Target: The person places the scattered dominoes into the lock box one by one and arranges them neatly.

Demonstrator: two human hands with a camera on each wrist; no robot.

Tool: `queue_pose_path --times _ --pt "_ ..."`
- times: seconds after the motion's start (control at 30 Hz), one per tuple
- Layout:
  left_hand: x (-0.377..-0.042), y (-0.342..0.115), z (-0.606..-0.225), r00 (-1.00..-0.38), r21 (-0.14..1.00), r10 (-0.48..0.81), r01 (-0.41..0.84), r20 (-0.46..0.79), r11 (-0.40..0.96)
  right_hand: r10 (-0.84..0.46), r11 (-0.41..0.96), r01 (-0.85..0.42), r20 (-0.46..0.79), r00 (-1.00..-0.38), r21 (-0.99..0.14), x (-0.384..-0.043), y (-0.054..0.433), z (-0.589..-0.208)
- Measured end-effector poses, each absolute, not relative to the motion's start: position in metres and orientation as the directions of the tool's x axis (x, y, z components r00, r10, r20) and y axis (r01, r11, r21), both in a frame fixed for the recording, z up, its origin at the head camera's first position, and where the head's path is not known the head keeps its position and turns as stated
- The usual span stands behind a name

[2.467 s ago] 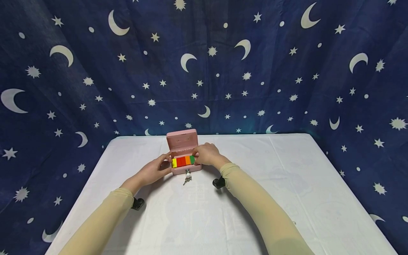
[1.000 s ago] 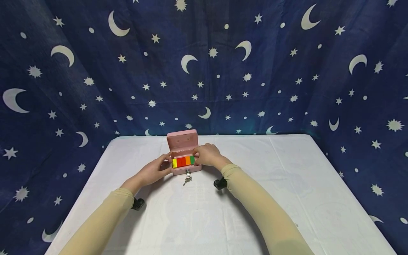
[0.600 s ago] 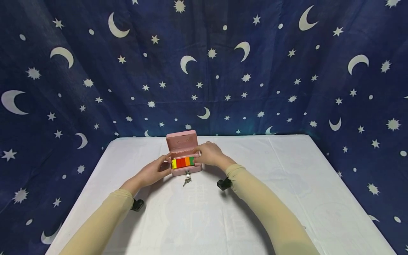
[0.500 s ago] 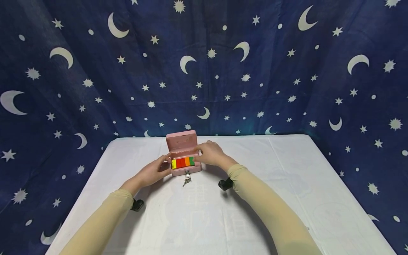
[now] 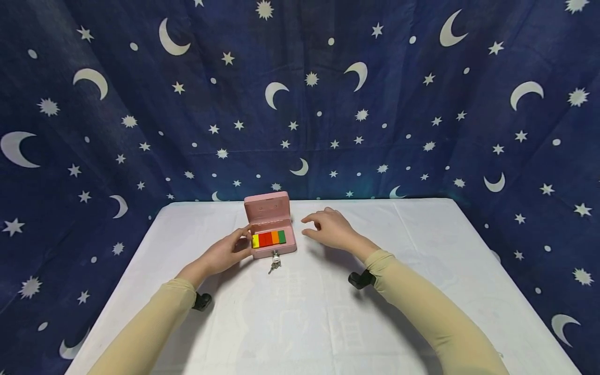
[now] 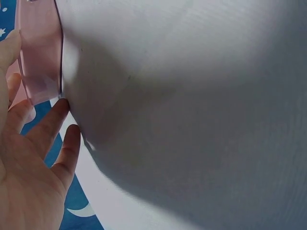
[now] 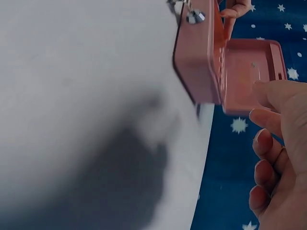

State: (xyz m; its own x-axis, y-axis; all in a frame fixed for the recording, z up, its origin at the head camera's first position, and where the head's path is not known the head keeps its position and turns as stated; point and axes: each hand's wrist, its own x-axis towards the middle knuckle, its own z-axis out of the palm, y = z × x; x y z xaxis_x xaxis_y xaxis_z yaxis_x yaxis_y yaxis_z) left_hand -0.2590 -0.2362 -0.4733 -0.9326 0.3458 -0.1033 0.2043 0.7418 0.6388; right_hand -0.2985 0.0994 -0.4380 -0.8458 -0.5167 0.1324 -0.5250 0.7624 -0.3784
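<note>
A pink metal cash box [image 5: 291,242] stands with its lid [image 5: 267,208] raised at the back of the table. Inside lies a snug row of coloured blocks [image 5: 268,239], yellow at the left, then red, orange and green. My left hand [image 5: 225,251] rests against the box's left side, its fingers spread in the left wrist view. One of its fingertips is near the yellow block; contact with it is unclear. Off to the right of the box, my right hand [image 5: 330,228] hovers with thumb and fingers parted, holding nothing.
Keys [image 5: 274,266] hang from the lock at the box's front. White cloth covers the table [image 5: 290,323]. Behind and beside it hangs a dark blue curtain [image 5: 300,140] with moons and stars. Black wrist cameras are strapped under both sleeves.
My right hand has let go of the green end of the row and drawn back to the right, out of the box. My left hand and the box have stayed in place.
</note>
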Motion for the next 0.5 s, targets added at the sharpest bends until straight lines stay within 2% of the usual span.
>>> queue_pose_path --times 0.5 --pt "-0.257 -0.240 -0.473 -0.938 0.637 0.325 0.180 -0.117 0.749 -0.432 0.794 -0.454 0.150 -0.889 -0.404 -0.279 0.175 -0.452"
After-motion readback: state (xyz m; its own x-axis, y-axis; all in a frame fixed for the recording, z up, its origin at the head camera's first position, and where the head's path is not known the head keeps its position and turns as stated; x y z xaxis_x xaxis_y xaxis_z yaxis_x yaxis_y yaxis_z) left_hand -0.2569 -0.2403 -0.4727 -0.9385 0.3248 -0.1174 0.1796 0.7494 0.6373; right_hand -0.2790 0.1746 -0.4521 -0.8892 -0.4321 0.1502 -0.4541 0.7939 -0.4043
